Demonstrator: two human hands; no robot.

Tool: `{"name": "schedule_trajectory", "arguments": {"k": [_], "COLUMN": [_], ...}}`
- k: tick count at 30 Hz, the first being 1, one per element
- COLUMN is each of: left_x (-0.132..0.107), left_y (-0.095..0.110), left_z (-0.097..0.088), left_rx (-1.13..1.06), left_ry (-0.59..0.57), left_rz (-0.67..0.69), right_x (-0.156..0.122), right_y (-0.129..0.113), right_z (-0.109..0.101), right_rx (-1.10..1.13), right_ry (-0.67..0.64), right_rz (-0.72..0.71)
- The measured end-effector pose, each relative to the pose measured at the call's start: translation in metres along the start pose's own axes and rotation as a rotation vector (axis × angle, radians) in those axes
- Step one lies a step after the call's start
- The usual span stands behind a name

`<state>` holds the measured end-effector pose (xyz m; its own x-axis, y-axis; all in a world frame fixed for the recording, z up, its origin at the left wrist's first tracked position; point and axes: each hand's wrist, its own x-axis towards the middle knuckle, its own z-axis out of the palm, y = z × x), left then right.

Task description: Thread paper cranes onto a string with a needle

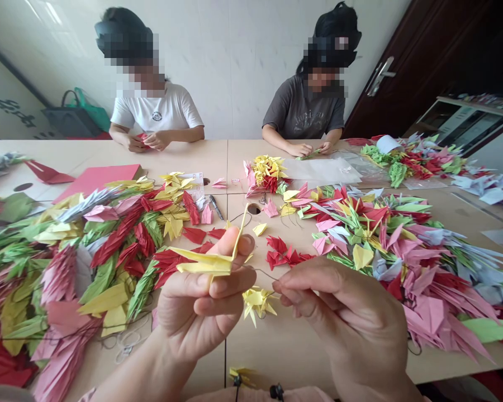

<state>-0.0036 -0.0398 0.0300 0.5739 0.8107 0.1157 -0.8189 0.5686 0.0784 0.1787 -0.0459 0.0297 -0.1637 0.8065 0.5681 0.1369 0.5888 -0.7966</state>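
A yellow folded-paper crane point(205, 263) is pinched between the thumb and fingers of my left hand point(205, 301), its thin neck or tail pointing up. My right hand point(339, 312) pinches a thin dark thread point(262, 273), which runs across to my left fingers. Whether a needle is in that pinch is too small to tell. Just below the gap between my hands is a cluster of yellow folded paper point(257, 304). Red folded pieces point(285, 254) lie beyond my right hand.
Heaps of colourful folded paper lie left point(121, 245) and right point(402, 240). A pen point(216, 206), a red sheet point(96, 181) and a table hole point(255, 209) are beyond my hands. Two people work across the table, one in a white shirt point(157, 109), one in grey point(304, 106).
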Motion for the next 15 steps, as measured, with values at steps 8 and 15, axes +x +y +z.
{"name": "schedule_trajectory", "arguments": {"k": [8, 15], "left_x": [0.003, -0.0002], "left_y": [-0.0025, -0.0051], "left_z": [0.0018, 0.0018], "left_rx": [0.026, -0.016], "left_ry": [0.024, 0.027], "left_rz": [0.029, 0.059], "right_x": [-0.0002, -0.0008], "right_y": [0.0005, 0.0004], "right_z": [-0.0003, -0.0011], "right_rx": [0.006, -0.004], "right_ry": [-0.02, -0.015], "right_rz": [-0.004, -0.012]}}
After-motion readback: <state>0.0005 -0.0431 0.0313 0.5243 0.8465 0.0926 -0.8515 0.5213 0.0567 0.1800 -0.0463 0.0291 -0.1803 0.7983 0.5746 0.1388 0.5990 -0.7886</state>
